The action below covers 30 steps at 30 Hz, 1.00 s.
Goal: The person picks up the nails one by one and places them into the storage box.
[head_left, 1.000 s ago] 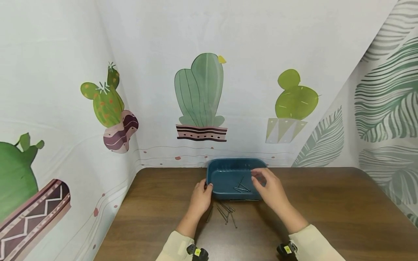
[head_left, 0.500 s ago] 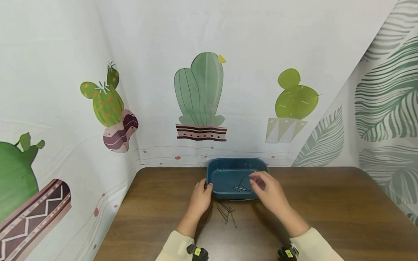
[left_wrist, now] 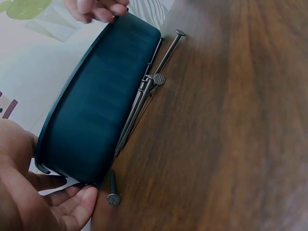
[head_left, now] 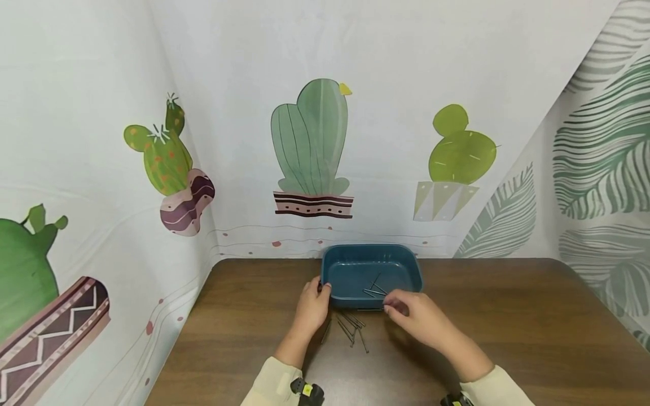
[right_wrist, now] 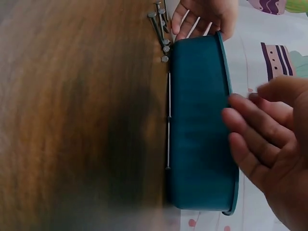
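Note:
A blue rectangular tray (head_left: 350,275) stands at the back of the table, with several nails (head_left: 373,292) lying inside. My left hand (head_left: 312,309) holds its left end, thumb at the rim and fingers on the outside wall. Just over the front right rim is my right hand (head_left: 421,317), its fingers loosely bent; I see nothing in it. In the right wrist view its fingers (right_wrist: 255,126) lie near the rim; whether they touch it I cannot tell. Several loose nails (head_left: 351,328) lie on the wood before the tray, and thin nails (right_wrist: 169,120) lie along its front wall.
The brown wooden table (head_left: 244,332) runs back to a white cloth (head_left: 386,141) printed with cacti and leaves. Each forearm wears a cream sleeve and a black wrist device (head_left: 307,392).
My right hand has come from over the tray's right side toward me, down to its front right rim. My left hand, the tray and the nails look the same.

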Tool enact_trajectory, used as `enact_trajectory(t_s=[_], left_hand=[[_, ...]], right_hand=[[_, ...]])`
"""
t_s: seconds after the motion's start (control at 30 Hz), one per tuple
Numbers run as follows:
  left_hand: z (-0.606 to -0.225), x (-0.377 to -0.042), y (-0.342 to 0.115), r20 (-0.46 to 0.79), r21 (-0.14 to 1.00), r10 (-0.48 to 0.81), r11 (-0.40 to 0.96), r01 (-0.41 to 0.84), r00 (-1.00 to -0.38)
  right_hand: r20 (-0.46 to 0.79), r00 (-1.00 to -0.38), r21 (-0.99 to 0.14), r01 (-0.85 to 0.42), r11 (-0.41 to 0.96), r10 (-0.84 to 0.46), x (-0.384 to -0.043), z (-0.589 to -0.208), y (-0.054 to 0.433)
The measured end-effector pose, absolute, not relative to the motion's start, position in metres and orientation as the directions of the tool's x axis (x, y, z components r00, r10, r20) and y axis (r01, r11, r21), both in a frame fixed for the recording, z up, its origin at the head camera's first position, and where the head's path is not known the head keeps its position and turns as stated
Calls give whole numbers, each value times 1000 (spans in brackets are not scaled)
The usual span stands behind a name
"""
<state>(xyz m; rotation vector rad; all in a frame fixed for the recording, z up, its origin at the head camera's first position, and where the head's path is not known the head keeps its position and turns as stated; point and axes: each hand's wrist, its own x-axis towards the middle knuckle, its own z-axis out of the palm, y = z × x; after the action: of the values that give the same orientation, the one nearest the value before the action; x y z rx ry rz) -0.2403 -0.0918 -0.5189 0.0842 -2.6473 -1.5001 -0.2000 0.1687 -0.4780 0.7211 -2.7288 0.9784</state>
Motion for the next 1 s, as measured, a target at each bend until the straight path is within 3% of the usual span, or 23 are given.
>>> enact_trajectory(t_s=[0.33, 0.63, 1.0], left_hand=[[-519, -241, -92, 69, 853, -90, 522, 12, -994], [-518, -240, -90, 73, 856, -81, 517, 21, -994], [-520, -241, -91, 68, 851, -72, 524, 20, -995]], right_hand=[[168, -884, -481, -460, 747, -436, -193, -486, 170], [123, -930, -398, -367, 841, -348, -187, -492, 170], [115, -933, -316, -359, 878, -340, -186, -499, 169]])
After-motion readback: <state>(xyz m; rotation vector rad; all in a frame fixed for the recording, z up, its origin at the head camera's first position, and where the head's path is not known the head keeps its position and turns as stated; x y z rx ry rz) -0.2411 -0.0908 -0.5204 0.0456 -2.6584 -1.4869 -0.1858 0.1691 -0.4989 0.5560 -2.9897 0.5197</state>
